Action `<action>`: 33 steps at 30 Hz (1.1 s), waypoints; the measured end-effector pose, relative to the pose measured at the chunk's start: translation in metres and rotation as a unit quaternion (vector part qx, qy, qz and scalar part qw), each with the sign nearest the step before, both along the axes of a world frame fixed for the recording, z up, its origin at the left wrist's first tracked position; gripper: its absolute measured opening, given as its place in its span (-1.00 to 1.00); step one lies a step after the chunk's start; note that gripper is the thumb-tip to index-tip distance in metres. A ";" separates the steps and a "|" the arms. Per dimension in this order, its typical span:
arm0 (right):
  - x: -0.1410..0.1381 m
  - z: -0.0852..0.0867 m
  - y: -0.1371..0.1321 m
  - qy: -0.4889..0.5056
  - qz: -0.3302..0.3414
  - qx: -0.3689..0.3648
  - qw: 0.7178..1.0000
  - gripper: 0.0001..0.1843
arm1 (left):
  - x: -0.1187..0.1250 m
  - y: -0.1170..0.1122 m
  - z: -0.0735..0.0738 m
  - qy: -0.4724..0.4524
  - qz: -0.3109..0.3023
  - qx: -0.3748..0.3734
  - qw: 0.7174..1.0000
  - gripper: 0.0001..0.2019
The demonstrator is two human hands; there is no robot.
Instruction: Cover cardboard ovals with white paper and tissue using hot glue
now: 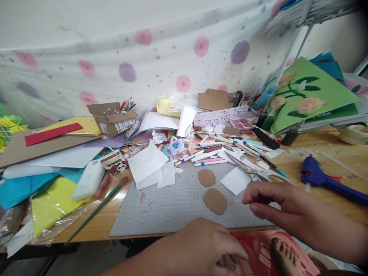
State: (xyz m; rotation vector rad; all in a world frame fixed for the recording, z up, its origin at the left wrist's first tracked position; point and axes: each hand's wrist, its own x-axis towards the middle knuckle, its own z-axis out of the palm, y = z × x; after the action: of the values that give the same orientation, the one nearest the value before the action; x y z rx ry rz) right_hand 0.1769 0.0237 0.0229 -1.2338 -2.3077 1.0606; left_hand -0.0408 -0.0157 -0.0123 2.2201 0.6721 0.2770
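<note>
Hovering right grip [276, 203], released, just right of lower brown oval [215, 200]; left grip [201, 243]: cannot tell.

We look down on a grey gridded cutting mat [172, 207] lying on the wooden desk [97, 230]. At six o'clock from the mat's centre, our left hand [201, 245] hangs below the desk edge, its fingers curled toward a red slatted plastic basket [258, 245]. We cannot tell whether it grips anything. At four o'clock our right hand [276, 203] hovers over the mat's corner, fingertips drawn together. A larger brown oval card piece [215, 201] lies at three o'clock, with a smaller brown oval card piece [206, 177] just above it, near a white paper square [235, 180]. Silver scissors [255, 173] sit at two o'clock, with a blue glue gun [316, 174] farther out.
</note>
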 end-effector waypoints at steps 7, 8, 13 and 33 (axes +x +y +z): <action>-0.001 0.000 -0.001 0.026 0.004 -0.013 1.000 -0.75 | -0.062 0.033 0.024 0.036 0.329 0.116 0.937 -0.84; -0.001 0.000 0.000 0.057 -0.010 -0.039 0.998 -0.76 | -0.070 0.038 0.027 0.045 0.353 0.121 0.927 -0.84; -0.009 0.000 0.010 0.257 -0.040 -0.212 0.942 -0.88 | -0.073 0.054 0.033 0.064 0.327 0.167 0.928 -0.83; 0.012 -0.010 0.067 0.075 -0.076 0.068 0.992 -0.68 | -0.031 0.098 -0.016 -0.057 0.208 0.209 0.954 -0.83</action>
State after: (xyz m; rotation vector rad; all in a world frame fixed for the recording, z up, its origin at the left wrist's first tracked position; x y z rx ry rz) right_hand 0.1888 0.0906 0.0128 -1.2121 -2.0991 0.8957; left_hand -0.0719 0.0824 -0.0286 2.4098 1.0980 0.8199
